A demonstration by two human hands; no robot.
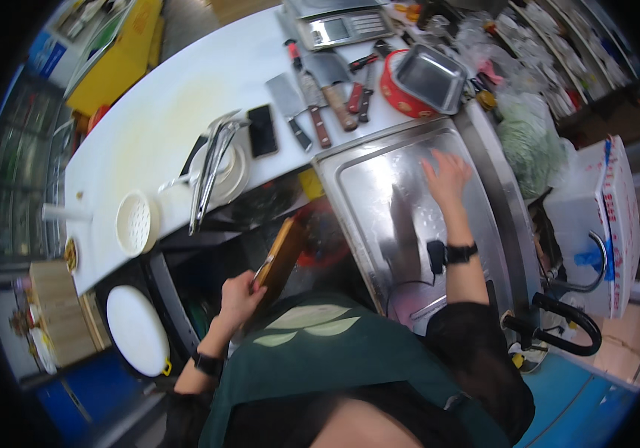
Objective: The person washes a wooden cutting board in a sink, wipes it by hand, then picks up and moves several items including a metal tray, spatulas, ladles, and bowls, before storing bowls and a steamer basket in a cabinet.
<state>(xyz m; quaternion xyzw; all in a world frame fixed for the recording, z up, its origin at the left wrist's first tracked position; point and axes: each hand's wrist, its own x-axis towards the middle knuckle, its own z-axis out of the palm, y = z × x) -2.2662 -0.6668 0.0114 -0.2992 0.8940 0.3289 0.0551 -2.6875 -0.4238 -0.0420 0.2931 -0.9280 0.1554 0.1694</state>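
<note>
My left hand [241,297] grips a brown wooden board [282,255], seen nearly edge-on in front of my green apron [320,353]. A small shiny metal part shows beside my fingers on the board. My right hand [447,176], fingers apart and holding nothing, is over the far right part of a stainless-steel basin or tray [362,168]. Whether its fingertips touch the metal cannot be told. A dark band with a small box [437,256] sits at the right wrist, and a dark cable runs near it. Beyond the board, a red basin [325,246] stands lower down, partly hidden.
On the white table [168,112] lie several knives and cleavers [314,92], a black phone [262,131], metal tongs [213,168] and a cream strainer [137,223]. A digital scale [342,28] stands behind. A red container [395,92] holds a metal pan. A black faucet handle [571,325] juts out right.
</note>
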